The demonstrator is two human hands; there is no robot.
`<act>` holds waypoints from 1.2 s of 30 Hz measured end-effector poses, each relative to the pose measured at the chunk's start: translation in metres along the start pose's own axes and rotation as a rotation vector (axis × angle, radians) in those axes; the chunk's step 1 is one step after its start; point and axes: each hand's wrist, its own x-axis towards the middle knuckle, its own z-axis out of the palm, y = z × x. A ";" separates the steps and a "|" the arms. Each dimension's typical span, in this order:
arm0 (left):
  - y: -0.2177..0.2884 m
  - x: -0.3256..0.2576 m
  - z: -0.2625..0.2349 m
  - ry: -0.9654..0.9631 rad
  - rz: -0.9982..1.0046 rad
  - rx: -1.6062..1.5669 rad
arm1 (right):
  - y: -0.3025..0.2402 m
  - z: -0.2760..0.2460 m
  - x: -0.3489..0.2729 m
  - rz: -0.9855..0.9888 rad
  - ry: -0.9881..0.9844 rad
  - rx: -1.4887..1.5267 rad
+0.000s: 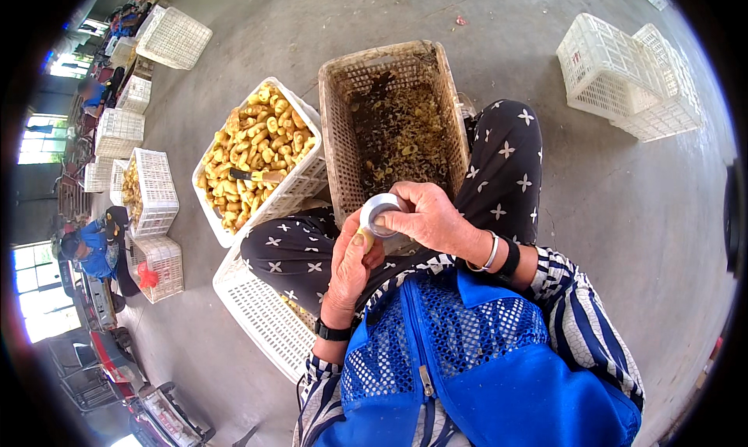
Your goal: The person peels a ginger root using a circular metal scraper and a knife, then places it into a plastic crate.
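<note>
A blue vest (483,353) sits nearest my camera, while between the knees (265,252) the fingers of the right hand (432,215) pinch a tape roll (367,213), the left hand's (349,274) curl beside it, and I judge it light, stiff, best held by its rim.

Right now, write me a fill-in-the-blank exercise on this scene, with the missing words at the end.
1. The left hand and right hand hold a pale ring-shaped roll; the silver bangle circles the person's ____ wrist.
2. The colour of the vest is ____.
3. The white crate heaped with knobbly produce stands to the ____ of the grimy crate.

Missing words: right; blue; left.
</note>
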 end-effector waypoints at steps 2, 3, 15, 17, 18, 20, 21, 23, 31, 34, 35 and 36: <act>-0.001 -0.004 0.000 -0.007 0.012 0.005 | 0.005 0.002 0.000 -0.042 0.009 -0.044; -0.001 -0.004 0.001 0.002 0.018 0.034 | 0.008 0.001 -0.001 -0.071 0.039 -0.124; -0.009 0.007 -0.008 0.077 0.170 0.682 | 0.026 -0.006 0.000 -0.264 0.240 -0.327; -0.006 0.007 -0.008 0.066 0.155 0.703 | 0.027 -0.008 0.000 -0.168 0.228 -0.280; -0.006 0.007 -0.008 0.063 0.139 0.676 | 0.030 -0.009 0.001 -0.138 0.226 -0.257; -0.007 0.004 -0.009 0.059 0.085 0.590 | 0.034 -0.015 0.006 -0.130 0.313 -0.281; -0.007 0.000 -0.008 0.056 0.079 0.552 | 0.035 -0.024 0.010 -0.150 0.401 -0.327; -0.002 -0.007 -0.005 0.034 0.091 0.502 | 0.045 -0.052 0.022 -0.059 0.562 -0.255; 0.001 -0.001 -0.007 -0.063 0.197 0.782 | 0.020 -0.019 0.007 -0.039 -0.093 -0.081; 0.001 -0.002 -0.004 0.002 0.215 0.833 | 0.019 -0.018 0.008 -0.168 -0.031 -0.311; 0.004 -0.001 0.000 0.036 0.213 0.871 | 0.017 -0.022 0.012 -0.189 0.022 -0.342; 0.006 0.000 0.003 0.070 0.211 0.909 | 0.016 -0.025 0.014 -0.210 0.075 -0.374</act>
